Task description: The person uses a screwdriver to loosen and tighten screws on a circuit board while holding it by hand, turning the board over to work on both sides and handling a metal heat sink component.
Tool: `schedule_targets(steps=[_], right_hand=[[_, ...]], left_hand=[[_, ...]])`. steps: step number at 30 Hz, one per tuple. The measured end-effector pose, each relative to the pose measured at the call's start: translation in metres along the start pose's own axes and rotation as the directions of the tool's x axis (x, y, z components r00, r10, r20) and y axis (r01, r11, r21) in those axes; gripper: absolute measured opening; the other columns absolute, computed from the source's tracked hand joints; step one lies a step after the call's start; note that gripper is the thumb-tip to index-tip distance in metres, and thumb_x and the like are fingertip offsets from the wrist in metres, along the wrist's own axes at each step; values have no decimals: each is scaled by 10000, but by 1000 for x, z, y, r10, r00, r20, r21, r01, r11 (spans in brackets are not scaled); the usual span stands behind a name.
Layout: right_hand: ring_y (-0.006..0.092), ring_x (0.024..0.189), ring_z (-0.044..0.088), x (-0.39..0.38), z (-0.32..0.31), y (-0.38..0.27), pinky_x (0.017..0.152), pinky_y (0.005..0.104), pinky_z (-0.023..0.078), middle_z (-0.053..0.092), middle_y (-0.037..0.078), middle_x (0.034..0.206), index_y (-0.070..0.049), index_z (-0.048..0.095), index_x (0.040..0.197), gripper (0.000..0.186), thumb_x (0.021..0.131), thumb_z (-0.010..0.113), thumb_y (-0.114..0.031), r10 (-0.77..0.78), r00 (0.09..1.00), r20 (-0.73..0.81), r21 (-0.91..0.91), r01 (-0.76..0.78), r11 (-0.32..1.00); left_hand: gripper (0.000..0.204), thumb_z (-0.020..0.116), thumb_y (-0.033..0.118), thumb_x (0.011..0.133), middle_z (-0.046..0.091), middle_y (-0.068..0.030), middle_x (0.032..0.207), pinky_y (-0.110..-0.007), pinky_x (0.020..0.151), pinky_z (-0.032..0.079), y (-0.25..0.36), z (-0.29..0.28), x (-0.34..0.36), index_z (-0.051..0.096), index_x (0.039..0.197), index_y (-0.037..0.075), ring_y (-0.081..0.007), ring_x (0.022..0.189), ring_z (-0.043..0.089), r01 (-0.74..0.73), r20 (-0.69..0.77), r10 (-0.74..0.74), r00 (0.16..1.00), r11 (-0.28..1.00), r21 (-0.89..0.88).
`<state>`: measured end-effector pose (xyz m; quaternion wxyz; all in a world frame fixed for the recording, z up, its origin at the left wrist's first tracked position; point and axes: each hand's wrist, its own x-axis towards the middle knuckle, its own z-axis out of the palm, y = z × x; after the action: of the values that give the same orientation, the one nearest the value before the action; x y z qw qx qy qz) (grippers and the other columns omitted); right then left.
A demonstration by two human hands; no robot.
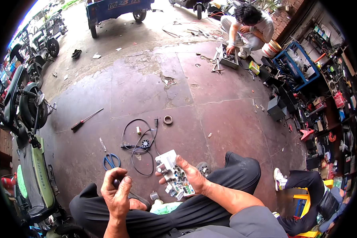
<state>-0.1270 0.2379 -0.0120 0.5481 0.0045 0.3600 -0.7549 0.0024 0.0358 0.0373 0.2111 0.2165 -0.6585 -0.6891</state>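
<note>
While right hand (193, 176) grips circuit board (171, 170), left hand (117, 194) curls, any grip unclear; pale lettering (121, 4) marks blue cart (101, 16).

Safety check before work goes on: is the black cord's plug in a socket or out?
Out: the black plug lies on the floor left of the brown tape roll, with no socket at its end.

Scooter (39, 178), screwdriver (80, 123) and circuit board (177, 179) mark a workshop.
</note>
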Motion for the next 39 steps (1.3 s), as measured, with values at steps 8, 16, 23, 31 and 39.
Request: schedule_targets(steps=[8, 16, 23, 31, 39], right_hand=[[273, 979, 670, 0, 5, 7, 714, 372, 607, 608, 221, 1192, -19, 501, 1296, 691, 975, 356, -613, -5, 997, 72, 18, 4, 1000], [274, 924, 678, -2, 12, 1, 782, 448, 594, 619, 207, 1164, -14, 510, 1277, 688, 980, 346, -612, 15, 998, 58, 141, -23, 990], [409, 994, 654, 4, -2, 10, 787, 528, 579, 572, 293, 1234, -8, 471, 1353, 779, 954, 324, -661, 29, 992, 125, 182, -51, 982], [313, 939, 682, 7, 14, -2, 755, 446, 591, 627, 233, 1177, -2, 487, 1338, 771, 973, 273, -647, 31, 995, 90, 80, -39, 996], [347, 947, 682, 1, 9, -1, 758, 455, 597, 608, 268, 1199, -2, 472, 1354, 773, 986, 218, -631, 38, 993, 111, 112, -51, 992]], left_hand=[[246, 708, 151, 871, 639, -119, 802, -336, 628, 496, 6, 2, 2, 603, 1017, -18, -256, 689, 628, -300, 167, 252, 953, 719, 627], [228, 612, 119, 964, 640, -75, 908, -234, 656, 514, 6, -5, -6, 530, 1138, -4, -113, 779, 609, 26, 58, -22, 998, 998, -55], [205, 585, 147, 976, 640, -115, 906, -297, 659, 561, 10, -9, 0, 522, 1107, 3, -192, 782, 660, -128, -144, 97, 985, 967, -222], [258, 575, 41, 932, 634, -150, 987, -365, 751, 561, 11, -15, 5, 490, 1173, 5, -253, 918, 656, -289, -225, 241, 944, 933, -215], [270, 590, 92, 938, 626, -162, 968, -414, 719, 594, 12, -13, -2, 494, 1177, 11, -300, 927, 658, -343, -170, 298, 939, 820, -458]])
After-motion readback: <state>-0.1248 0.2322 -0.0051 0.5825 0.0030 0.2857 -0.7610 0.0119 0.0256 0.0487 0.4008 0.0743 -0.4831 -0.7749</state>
